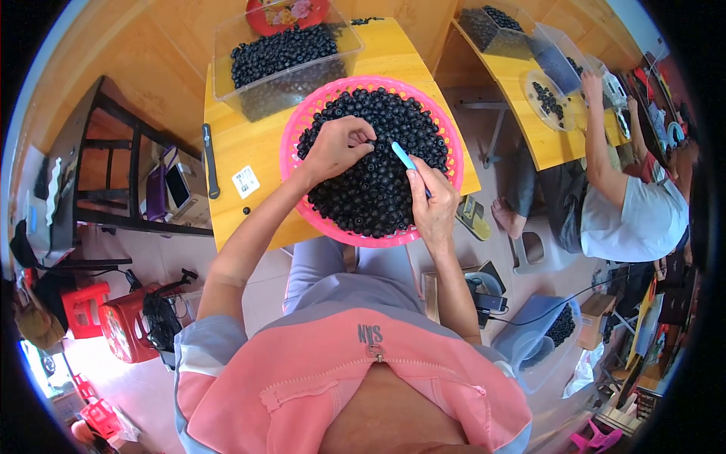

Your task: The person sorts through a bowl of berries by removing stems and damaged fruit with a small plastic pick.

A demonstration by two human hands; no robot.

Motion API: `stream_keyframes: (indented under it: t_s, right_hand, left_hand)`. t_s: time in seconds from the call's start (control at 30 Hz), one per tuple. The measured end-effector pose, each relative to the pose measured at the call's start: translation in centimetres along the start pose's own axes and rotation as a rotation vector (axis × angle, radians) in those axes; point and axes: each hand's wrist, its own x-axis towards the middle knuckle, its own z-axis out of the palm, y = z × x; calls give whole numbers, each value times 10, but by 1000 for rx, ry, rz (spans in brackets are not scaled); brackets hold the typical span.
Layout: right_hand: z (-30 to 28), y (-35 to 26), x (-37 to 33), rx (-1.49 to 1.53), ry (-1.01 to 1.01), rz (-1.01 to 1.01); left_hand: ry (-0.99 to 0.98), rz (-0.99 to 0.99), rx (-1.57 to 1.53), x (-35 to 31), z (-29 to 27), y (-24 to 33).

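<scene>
A pink plastic basket (290,155) full of small round black beads (363,189) stands at the near edge of the yellow table in front of me. My left hand (340,147) is over the left part of the heap, thumb and fingertips pinched on one black bead (371,143). From the right, my right hand (433,204) grips a slim light-blue, pen-shaped tool (403,156). Its tip points up and left, close to the pinched bead; whether they touch I cannot tell. The tool's lower end is partly hidden by my fingers.
Behind the basket stands a clear bin (227,94) of black beads, with a red floral tray (287,13) behind it. A black-handled tool (210,163) and a white card (246,181) lie at left. Another person (635,212) works at the right-hand table (522,83).
</scene>
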Motion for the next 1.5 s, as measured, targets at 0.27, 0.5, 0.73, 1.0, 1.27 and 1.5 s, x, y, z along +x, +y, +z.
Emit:
stream_keyframes:
  t_s: [0.27,0.5,0.73,1.0,1.27,1.5]
  right_hand:
    - [-1,1,-1,31,-9,12]
    - [-2,-2,-1,41,-77,-38]
    - [-3,-4,-1,-1,-109,-93]
    - [-1,-2,-2,1,-108,-99]
    - [-1,-2,-2,4,-106,-110]
    - [-1,-3,-1,16,-115,-102]
  left_hand:
    - [4,-360,-1055,-20,-8,24]
    - [-51,-302,-1033,-23,-11,24]
    - [-10,-212,-1048,-25,-5,22]
    - [-63,-237,-1051,-26,-7,21]
    - [-89,-279,-1155,-26,-9,20]
    - [-159,-351,-1231,-25,-9,12]
